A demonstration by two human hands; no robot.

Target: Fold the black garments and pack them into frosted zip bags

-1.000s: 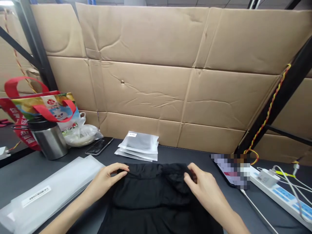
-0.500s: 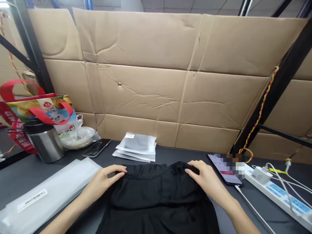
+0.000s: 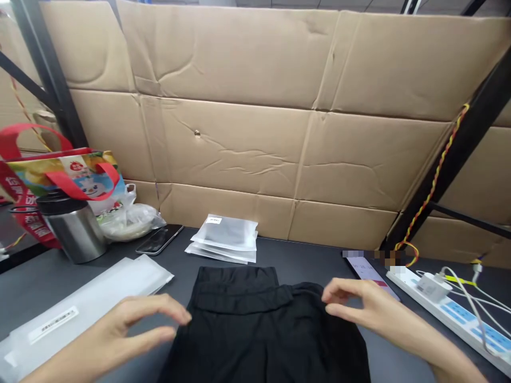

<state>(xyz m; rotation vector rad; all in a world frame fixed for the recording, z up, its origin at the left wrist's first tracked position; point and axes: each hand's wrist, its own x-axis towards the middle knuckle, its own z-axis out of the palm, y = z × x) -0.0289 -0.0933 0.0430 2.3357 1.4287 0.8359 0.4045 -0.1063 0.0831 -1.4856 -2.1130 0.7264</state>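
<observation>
A black garment with a waistband (image 3: 243, 300) lies on the dark table in front of me, a rectangular layer of it showing behind the band. My left hand (image 3: 128, 330) hovers at its left edge, thumb and fingers apart with nothing between them. On the other side, my right hand (image 3: 359, 306) is by the upper right corner of the cloth. Its thumb and fingers are also spread and hold nothing; I cannot tell whether the fingertips touch the fabric. The garment's lower part runs out of view.
Frosted plastic bags (image 3: 96, 303) lie at left, and a small stack of packed bags (image 3: 225, 236) at the back. A steel bottle (image 3: 75, 234), a carrier bag (image 3: 83, 178) and a phone (image 3: 159, 239) stand or lie left. Another phone (image 3: 369, 271) and a power strip (image 3: 455, 314) lie right.
Both hands have let go of the waistband and opened. My left hand moved left and nearer to me, my right hand a little right and nearer. The garment now lies flatter.
</observation>
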